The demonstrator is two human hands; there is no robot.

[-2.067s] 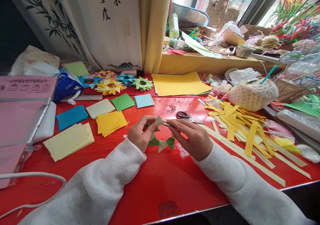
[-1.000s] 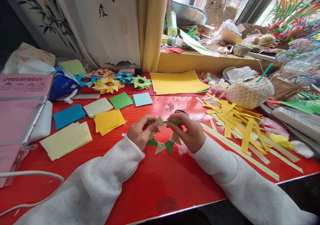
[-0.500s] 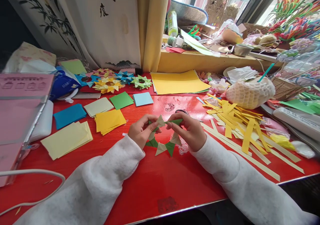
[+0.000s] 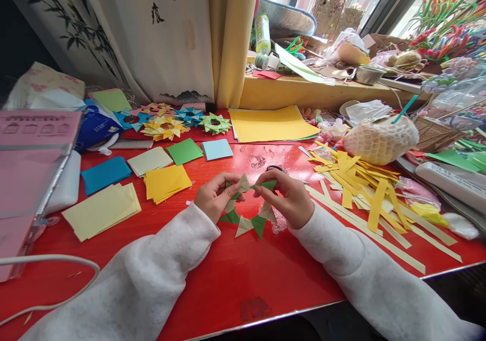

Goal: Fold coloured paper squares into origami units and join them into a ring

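Observation:
A ring of folded paper pieces [image 4: 245, 225], alternating green and cream with pointed tips, is held up over the red table [image 4: 243, 275]. My left hand [image 4: 215, 193] pinches the ring's upper left, by a cream piece. At the upper right, my right hand [image 4: 287, 199] grips a green folded piece [image 4: 269, 184] between thumb and fingers. Both hands are close together, and the fingers partly hide the ring's sides. Behind my right hand the dark handle of what look like scissors [image 4: 276, 168] shows in part.
Stacks of cut paper, among them blue [image 4: 105, 175] and yellow [image 4: 167, 183], lie on the left. Several finished paper stars [image 4: 165, 128] and a yellow sheet stack [image 4: 273, 124] lie at the back. Paper strips [image 4: 364, 229] and a netted white object [image 4: 380, 139] are on the right.

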